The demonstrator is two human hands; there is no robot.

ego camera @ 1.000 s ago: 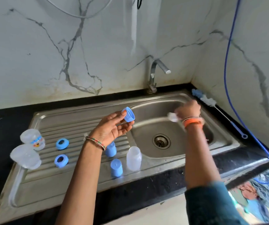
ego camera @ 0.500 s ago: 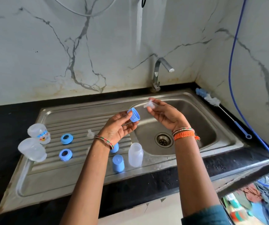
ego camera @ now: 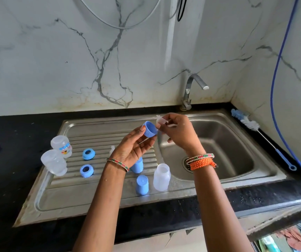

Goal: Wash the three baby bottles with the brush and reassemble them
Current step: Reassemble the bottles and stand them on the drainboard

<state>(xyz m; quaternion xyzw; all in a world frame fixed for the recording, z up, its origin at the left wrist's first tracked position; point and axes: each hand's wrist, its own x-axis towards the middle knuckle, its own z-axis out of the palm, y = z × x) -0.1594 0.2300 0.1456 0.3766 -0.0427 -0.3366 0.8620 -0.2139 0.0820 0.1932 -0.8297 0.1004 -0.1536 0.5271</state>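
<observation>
Over the sink (ego camera: 266, 171), my left hand (ego camera: 133, 148) grips a blue collar (ego camera: 150, 129), my right hand (ego camera: 179, 132) pinches a teat (ego camera: 161, 121); reassembly barely started, I reckon, three bottles open.

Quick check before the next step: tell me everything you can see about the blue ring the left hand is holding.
The blue ring looks like a plastic screw collar, short and round, with a ribbed outer wall and an open middle. The left hand pinches it by its fingertips above the drainboard, near the basin's edge, tilted so its opening faces up and toward the camera. The right hand holds a clear teat right beside its rim; whether they touch is unclear.
</observation>
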